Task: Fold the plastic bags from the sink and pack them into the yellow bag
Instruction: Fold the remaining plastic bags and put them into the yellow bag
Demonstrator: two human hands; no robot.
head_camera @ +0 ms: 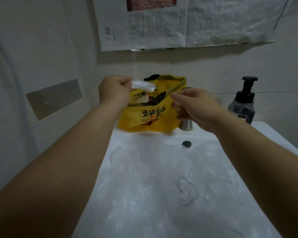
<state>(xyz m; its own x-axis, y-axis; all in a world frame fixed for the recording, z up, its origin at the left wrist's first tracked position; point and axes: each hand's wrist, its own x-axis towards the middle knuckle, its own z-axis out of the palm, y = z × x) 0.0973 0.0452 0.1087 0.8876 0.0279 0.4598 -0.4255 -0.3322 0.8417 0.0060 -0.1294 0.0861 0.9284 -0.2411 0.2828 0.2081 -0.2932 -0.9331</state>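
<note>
The yellow bag (151, 115) with black lettering stands upright on the back rim of the white sink (258, 131), its mouth open. My left hand (113, 91) pinches a small folded white plastic bag (143, 85) just above the left side of that mouth. My right hand (194, 109) is at the right edge of the yellow bag, thumb and forefinger at its rim; whether they pinch it I cannot tell. More crumpled clear plastic bags (162, 177) lie in the sink basin.
A metal tap (186, 125) stands behind my right hand. A dark pump soap bottle (243, 103) stands at the back right. Newspaper sheets (179, 21) cover the wall above. The overflow hole (186, 143) is in the basin's back wall.
</note>
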